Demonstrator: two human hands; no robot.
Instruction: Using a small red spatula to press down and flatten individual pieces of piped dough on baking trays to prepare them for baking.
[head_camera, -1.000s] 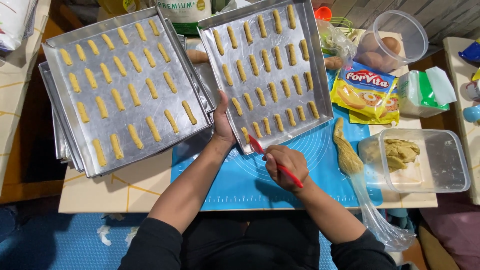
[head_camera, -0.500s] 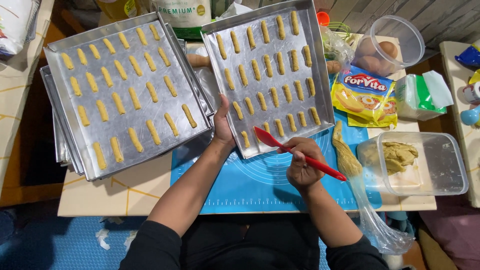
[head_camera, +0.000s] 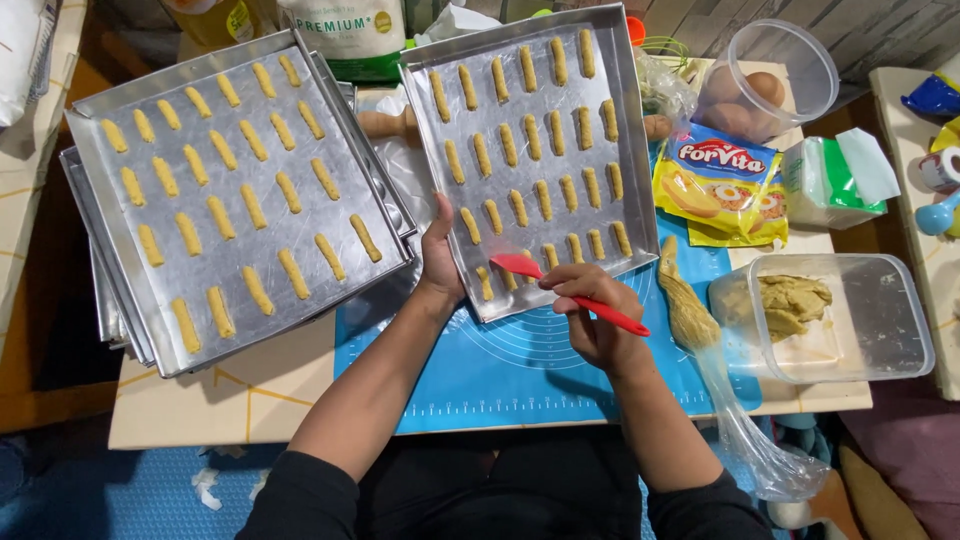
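The red spatula (head_camera: 570, 290) has swung lower across the centre tray (head_camera: 628, 200), pinched in the right hand (head_camera: 595, 315) while the left hand (head_camera: 440, 260) grips its edge; careless strokes could squash dough sticks (head_camera: 500, 215)

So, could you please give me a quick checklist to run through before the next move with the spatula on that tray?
1. Left hand steadying the right tray at its near left edge: ok.
2. Right hand gripping the red spatula: ok.
3. Spatula blade over the tray's near row of dough sticks: ok.
4. Blade under a stick: cannot tell.
5. Tray fully supported on the blue mat: cannot tell.
6. Piping bag clear of the hands: ok.
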